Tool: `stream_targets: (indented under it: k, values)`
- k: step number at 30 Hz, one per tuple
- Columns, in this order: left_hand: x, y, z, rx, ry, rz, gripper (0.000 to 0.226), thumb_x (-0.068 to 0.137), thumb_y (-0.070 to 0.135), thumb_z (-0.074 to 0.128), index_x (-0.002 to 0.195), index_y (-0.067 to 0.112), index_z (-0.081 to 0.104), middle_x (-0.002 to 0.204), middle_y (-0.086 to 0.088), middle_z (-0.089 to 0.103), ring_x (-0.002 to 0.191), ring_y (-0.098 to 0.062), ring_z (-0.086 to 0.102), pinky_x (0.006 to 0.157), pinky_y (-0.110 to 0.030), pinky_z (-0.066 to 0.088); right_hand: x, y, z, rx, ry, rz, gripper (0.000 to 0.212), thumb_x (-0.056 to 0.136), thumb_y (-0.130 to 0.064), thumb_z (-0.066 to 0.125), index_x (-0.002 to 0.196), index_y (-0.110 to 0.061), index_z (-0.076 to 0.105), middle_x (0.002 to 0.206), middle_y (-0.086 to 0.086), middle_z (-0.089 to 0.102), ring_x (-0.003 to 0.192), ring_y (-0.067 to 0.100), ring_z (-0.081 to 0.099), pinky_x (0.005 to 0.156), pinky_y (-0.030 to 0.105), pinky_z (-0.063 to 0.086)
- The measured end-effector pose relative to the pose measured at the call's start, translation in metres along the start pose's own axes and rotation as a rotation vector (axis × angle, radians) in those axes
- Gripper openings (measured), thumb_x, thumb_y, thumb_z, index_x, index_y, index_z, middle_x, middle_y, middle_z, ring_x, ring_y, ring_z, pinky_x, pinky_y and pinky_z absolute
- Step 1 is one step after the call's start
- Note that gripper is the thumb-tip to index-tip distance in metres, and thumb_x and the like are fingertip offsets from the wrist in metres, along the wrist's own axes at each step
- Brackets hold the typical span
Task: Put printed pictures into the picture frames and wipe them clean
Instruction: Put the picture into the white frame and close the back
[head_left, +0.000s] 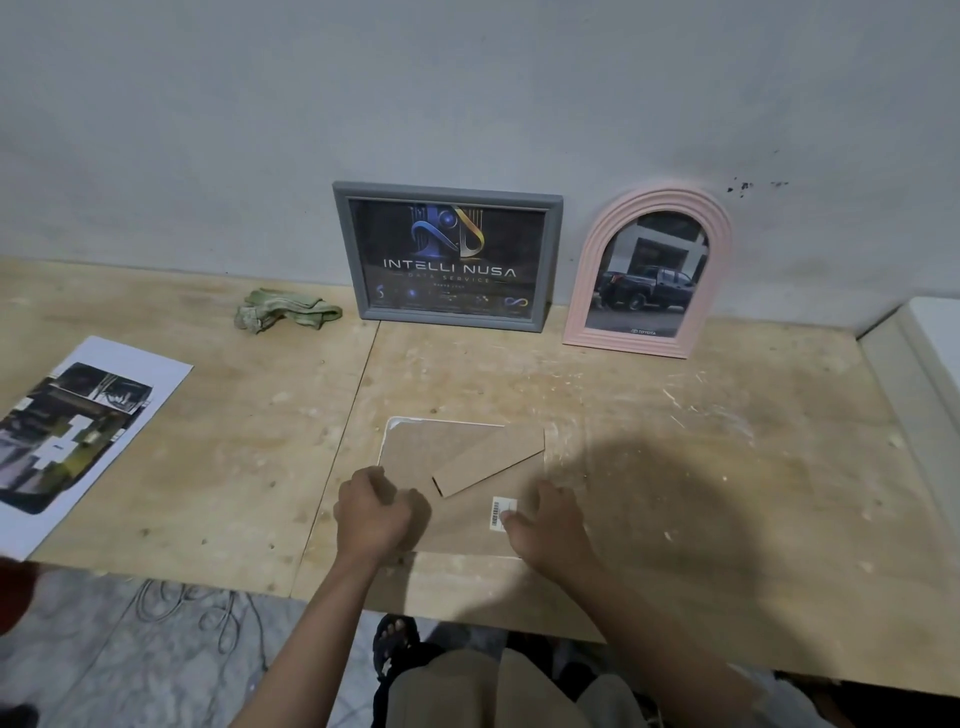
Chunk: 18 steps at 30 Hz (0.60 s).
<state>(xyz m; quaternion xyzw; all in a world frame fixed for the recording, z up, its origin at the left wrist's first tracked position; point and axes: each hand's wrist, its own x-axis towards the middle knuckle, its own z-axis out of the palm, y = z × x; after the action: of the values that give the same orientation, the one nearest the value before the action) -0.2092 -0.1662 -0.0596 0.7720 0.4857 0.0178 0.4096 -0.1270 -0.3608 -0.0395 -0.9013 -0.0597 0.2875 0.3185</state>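
Observation:
A white picture frame (390, 422) lies face down near the front of the plywood table (208, 467). Its brown backing board (431, 457) faces up, with a fold-out stand (488, 462) and a barcode sticker (503, 512) on it. My left hand (376, 512) sits on the board's left edge with its fingers curled. My right hand (550, 525) rests on the board's lower right part, fingertips at the sticker. A printed picture sheet (78, 431) lies at the table's left. A crumpled green cloth (283, 310) lies near the wall.
A grey frame (448, 257) with a dark poster and a pink arched frame (652, 270) with a truck photo lean against the wall. A white ledge (924, 353) borders the table's right side. Cables (187, 608) lie on the floor below the front edge.

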Motion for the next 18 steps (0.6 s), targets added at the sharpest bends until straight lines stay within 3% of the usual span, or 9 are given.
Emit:
stream_targets:
  k: [4,10,14,18]
  values:
    - [0.001,-0.002,0.000,-0.001,-0.012,0.007,0.057,0.081,0.025,0.069,0.132,0.009,0.049,0.131,-0.011,0.051,0.123,-0.031,0.048,0.099,-0.041,0.041,0.002,0.002,0.005,-0.012,-0.004,-0.041,0.039,0.084,-0.030,0.062,0.114,-0.011,0.047,0.120,0.011,0.041,0.116,0.031,0.042,0.088,0.030,0.036]
    - [0.002,-0.008,-0.002,0.032,-0.046,0.064,0.057,0.079,0.022,0.071,0.130,0.007,0.051,0.131,-0.011,0.051,0.119,-0.027,0.051,0.099,-0.038,0.044,0.005,0.011,0.006,-0.057,0.006,-0.152,0.050,0.080,-0.026,0.066,0.122,-0.009,0.044,0.119,0.010,0.039,0.114,0.029,0.042,0.089,0.032,0.041]
    - [0.004,-0.015,-0.007,0.153,-0.087,0.091,0.064,0.076,0.019,0.074,0.133,0.007,0.048,0.131,-0.012,0.044,0.119,-0.029,0.048,0.096,-0.036,0.042,0.008,0.021,0.001,-0.141,-0.025,-0.255,0.060,0.072,-0.025,0.074,0.121,-0.007,0.044,0.118,0.010,0.039,0.106,0.028,0.047,0.081,0.031,0.044]
    - [0.007,-0.018,-0.011,0.214,-0.112,0.038,0.056,0.067,0.024,0.077,0.118,0.011,0.059,0.118,-0.013,0.050,0.105,-0.032,0.054,0.084,-0.037,0.048,0.012,0.022,0.000,-0.103,-0.058,-0.238,0.062,0.068,-0.020,0.077,0.119,-0.008,0.044,0.113,0.005,0.037,0.102,0.025,0.050,0.074,0.024,0.037]
